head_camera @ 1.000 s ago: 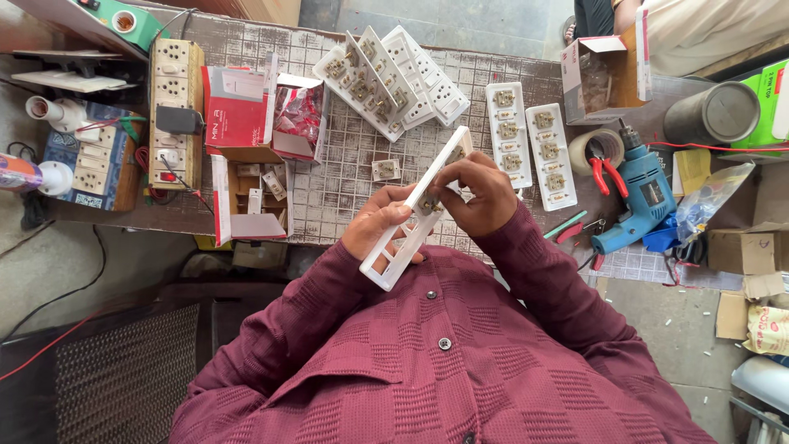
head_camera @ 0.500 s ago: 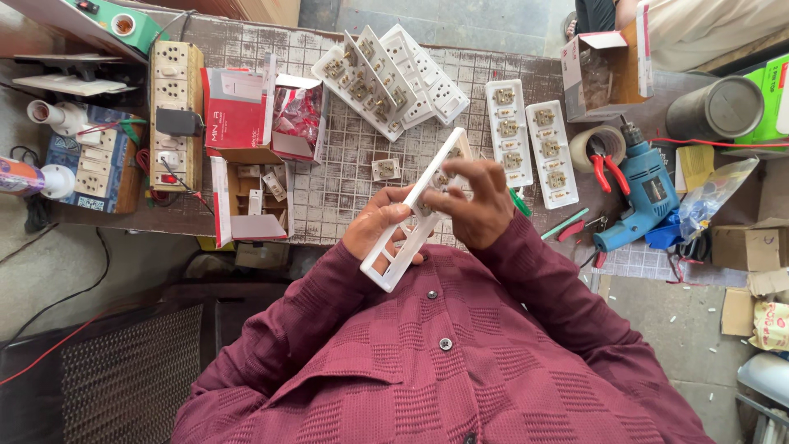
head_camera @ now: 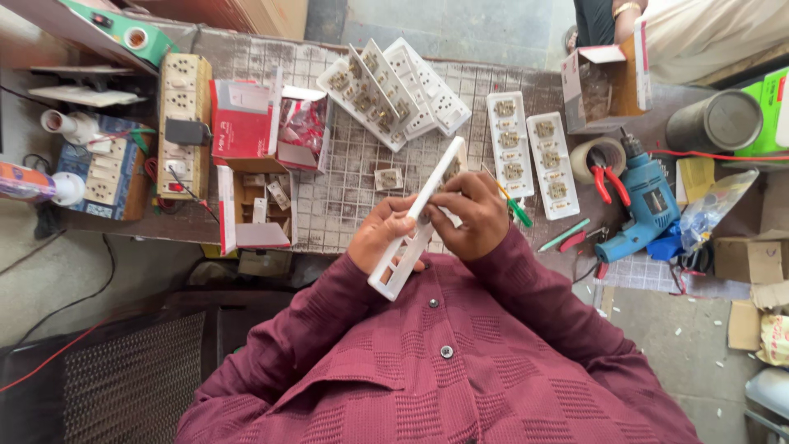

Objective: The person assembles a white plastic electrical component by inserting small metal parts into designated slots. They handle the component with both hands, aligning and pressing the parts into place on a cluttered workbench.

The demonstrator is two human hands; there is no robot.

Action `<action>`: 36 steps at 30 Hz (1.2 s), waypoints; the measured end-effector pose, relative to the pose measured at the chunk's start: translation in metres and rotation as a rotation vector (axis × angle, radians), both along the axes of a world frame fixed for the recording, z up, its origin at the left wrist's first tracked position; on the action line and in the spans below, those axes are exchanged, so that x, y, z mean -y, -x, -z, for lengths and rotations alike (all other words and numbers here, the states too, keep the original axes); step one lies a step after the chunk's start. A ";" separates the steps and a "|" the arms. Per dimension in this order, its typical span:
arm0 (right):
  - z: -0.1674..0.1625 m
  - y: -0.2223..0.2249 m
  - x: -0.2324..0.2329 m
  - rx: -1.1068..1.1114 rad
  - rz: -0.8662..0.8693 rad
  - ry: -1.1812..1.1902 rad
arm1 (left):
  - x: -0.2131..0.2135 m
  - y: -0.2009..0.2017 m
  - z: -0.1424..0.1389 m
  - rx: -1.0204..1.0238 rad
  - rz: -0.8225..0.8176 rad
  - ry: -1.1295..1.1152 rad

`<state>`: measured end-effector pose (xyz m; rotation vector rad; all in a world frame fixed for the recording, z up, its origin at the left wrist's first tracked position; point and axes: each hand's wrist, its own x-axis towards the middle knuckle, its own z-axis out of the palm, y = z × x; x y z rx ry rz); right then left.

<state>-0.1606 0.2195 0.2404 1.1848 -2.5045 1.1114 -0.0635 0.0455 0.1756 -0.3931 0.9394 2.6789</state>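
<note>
while both hands clamp the white plate point(head_camera: 415, 220), it sits a touch more upright than a second ago

compared with the earlier shots the plate has tipped a bit steeper over the bench point(head_camera: 345, 205) and the right hand point(head_camera: 470, 215) has slid closer onto its upper half, fingers curled tight on the edge, so it looks like the fiddly fitting bit is still going on, not done. left hand point(head_camera: 380, 236) is wrapped around the lower part, propping it just above the maroon shirt point(head_camera: 444, 362). can't see what the right fingertips are pressing, they cover that slot, and the plate's front face is turned away. green screwdriver point(head_camera: 516, 210) pokes out just beside the right hand, partly hidden behind it. the loose socket point(head_camera: 388, 178) on the bench hasn't budged. person at the top right is cut off by the frame.
</note>
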 end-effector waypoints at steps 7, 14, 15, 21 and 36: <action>0.001 -0.008 0.002 0.255 0.082 0.073 | 0.001 0.001 0.003 0.012 0.046 0.025; 0.010 -0.008 0.002 0.127 0.074 0.101 | 0.003 0.002 -0.004 0.010 0.051 -0.053; 0.010 -0.007 0.002 -0.029 0.058 0.079 | 0.004 0.001 -0.005 0.032 0.052 -0.063; 0.013 -0.007 0.001 -0.099 0.060 0.008 | 0.005 0.004 -0.009 0.146 0.067 -0.071; 0.013 -0.016 0.005 -0.017 0.120 0.103 | 0.006 0.004 -0.009 0.029 0.084 -0.072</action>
